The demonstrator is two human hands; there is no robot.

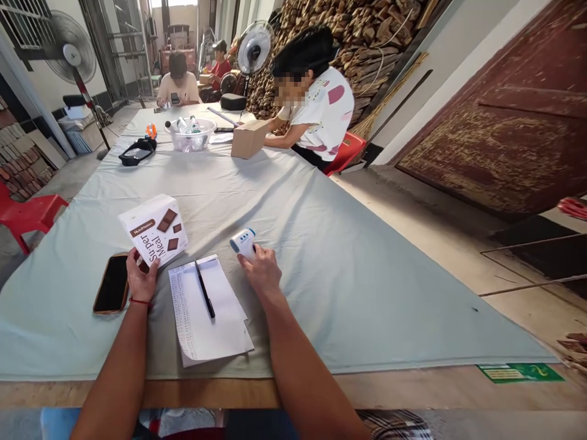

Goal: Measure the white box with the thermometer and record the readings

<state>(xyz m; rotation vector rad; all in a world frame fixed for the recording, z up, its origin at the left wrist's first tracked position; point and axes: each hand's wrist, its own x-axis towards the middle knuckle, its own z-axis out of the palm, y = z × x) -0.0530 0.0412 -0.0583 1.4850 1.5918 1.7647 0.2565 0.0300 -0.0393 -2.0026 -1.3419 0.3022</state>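
My left hand [141, 276] grips the lower edge of a white box [153, 229] printed "Su-per Meal" with brown chocolate squares, tilted up from the cloth. In my right hand [263, 269] is a white and blue infrared thermometer [243, 242], its head pointing up and left; the fingers are wrapped round its handle. Between my forearms lies a stack of paper [222, 333] with handwriting along its left side, and a black pen [204, 290] rests across it. A dark-screened phone [111, 284] in an orange-brown case is beside my left hand.
Farther up the cloth-covered table [367, 305] are black headgear [137, 151], an orange tape dispenser [151, 131], a clear basin [193, 139] of bottles and a cardboard box [249, 139]. A person [316, 104] sits at the right edge; two others are at the back.
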